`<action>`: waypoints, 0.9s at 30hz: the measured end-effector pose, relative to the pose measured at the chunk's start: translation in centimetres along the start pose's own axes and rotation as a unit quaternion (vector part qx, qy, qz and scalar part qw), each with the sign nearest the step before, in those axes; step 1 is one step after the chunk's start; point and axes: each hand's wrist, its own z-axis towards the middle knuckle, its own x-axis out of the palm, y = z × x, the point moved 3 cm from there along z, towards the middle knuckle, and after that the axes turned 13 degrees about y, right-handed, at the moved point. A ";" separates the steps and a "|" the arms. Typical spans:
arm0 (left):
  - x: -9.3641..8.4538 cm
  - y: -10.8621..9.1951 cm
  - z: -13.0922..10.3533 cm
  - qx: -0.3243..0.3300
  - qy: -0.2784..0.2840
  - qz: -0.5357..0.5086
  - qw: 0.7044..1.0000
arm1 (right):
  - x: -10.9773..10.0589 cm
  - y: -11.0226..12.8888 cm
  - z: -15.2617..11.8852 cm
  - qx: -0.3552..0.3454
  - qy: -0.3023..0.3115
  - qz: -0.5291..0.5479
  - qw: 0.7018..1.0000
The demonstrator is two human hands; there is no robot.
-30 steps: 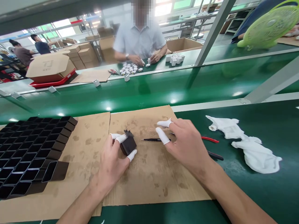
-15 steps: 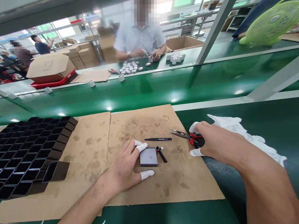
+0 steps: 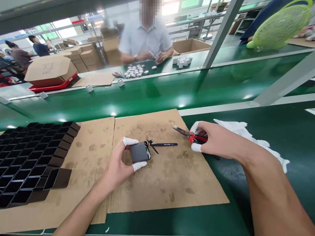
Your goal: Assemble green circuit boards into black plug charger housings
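Brown flat cardboard [image 3: 162, 186] covers part of the green tabletop [image 3: 231, 173]. Over it, the left hand [image 3: 115, 168] grips a dark grey, square plastic case [image 3: 139, 152], apparently steadying it; the right hand [image 3: 219, 139] grips red-handled metal pliers [image 3: 181, 131], calling for careful aim. The case's inside is mostly hidden.

Red-handled pliers [image 3: 193, 137] now nearly closed in right hand [image 3: 218, 139] — dark case [image 3: 139, 152], shifted leftward with left hand [image 3: 116, 167]
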 end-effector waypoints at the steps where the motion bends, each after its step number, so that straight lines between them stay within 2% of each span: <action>1: 0.0 0.0 0.0 -0.006 -0.003 0.003 1.000 | 0.1 0.9 -0.3 -0.040 -0.007 0.030 0.999; 3: -0.2 0.1 0.0 -0.018 -0.010 0.000 1.000 | 0.6 2.6 -1.1 -0.141 0.009 0.109 0.984; 5: -0.6 0.2 0.0 -0.026 -0.019 -0.021 0.999 | 1.3 4.1 -2.0 -0.228 0.053 0.176 0.956; 7: -1.1 0.3 0.0 -0.021 -0.024 -0.053 0.998 | 2.2 5.1 -2.7 -0.259 0.095 0.194 0.942; 10: -1.9 0.3 0.1 -0.002 -0.022 -0.101 0.995 | 3.8 5.9 -2.8 -0.219 0.120 0.138 0.958; 14: -2.6 0.1 0.0 0.017 -0.018 -0.115 0.993 | 5.1 6.5 -2.4 -0.190 0.107 0.065 0.974; 27: -2.0 -0.1 -0.3 0.055 0.001 -0.105 0.993 | 5.6 6.6 -2.1 -0.199 0.097 0.034 0.975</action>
